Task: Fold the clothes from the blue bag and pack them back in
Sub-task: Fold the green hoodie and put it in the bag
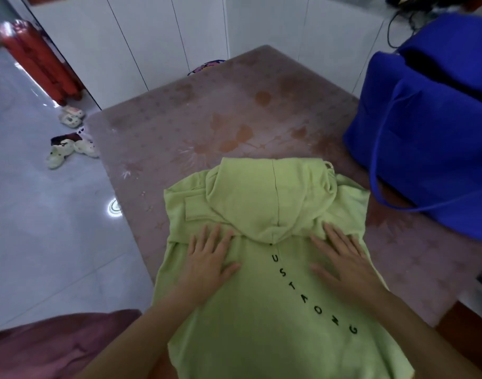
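Note:
A light green hoodie (264, 296) lies back-up on the mauve patterned table (234, 110), its hood spread flat toward the far side and its sleeves folded in. Black letters run down its back. My left hand (207, 258) rests flat on the hoodie left of the letters, fingers straight and spread. My right hand (344, 258) presses flat on the hoodie right of the letters. The blue bag (426, 127) stands open on the table at the right, its strap trailing beside the hoodie.
A mauve cloth (56, 343) lies at the bottom left. On the tiled floor at the left are several pale shoes (70, 149) and a red object (40, 58) against the white wall. Dark cables (398, 26) hang behind the bag.

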A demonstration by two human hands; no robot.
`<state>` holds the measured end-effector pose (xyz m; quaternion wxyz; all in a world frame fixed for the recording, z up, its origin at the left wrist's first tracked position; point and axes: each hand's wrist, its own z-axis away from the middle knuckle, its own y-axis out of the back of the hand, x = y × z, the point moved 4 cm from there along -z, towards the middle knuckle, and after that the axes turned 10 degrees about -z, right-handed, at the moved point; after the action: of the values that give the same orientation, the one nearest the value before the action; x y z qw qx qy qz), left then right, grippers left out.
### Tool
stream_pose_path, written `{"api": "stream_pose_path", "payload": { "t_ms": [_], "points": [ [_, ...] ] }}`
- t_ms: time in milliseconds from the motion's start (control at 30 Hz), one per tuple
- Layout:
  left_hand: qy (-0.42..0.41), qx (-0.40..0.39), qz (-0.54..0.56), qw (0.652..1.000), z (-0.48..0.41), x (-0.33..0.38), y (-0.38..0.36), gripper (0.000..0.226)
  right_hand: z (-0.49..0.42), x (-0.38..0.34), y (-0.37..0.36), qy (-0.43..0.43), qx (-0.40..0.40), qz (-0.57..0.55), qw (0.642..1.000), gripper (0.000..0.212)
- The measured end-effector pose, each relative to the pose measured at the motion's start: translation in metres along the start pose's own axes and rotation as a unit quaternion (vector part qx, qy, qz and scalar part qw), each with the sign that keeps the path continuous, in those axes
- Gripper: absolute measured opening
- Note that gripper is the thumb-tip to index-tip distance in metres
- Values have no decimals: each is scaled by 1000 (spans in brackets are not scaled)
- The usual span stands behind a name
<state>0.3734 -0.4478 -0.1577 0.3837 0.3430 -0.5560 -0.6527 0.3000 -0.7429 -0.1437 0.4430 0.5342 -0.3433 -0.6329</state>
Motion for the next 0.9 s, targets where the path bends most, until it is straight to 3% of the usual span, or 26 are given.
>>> {"api": "stream_pose_path", "payload": {
  "t_ms": [200,367,567,767,900],
  "points": [
    [162,29,140,976,98,-31,-31,94,103,24,-16,-149,107,-190,965,64],
    [245,60,316,914,140,-27,-32,100,148,26,-23,-251,182,-170,935,69],
    [242,68,374,893,171,-29,-22,94,171,10,-22,-249,153,-251,923,71],
    [134,19,290,948,206,-24,-21,42,218,1,-31,-229,108,-347,903,60],
    [109,-7,335,936,227,-34,-20,46,245,0,-31,-211,116,-417,877,44]
  ]
}}
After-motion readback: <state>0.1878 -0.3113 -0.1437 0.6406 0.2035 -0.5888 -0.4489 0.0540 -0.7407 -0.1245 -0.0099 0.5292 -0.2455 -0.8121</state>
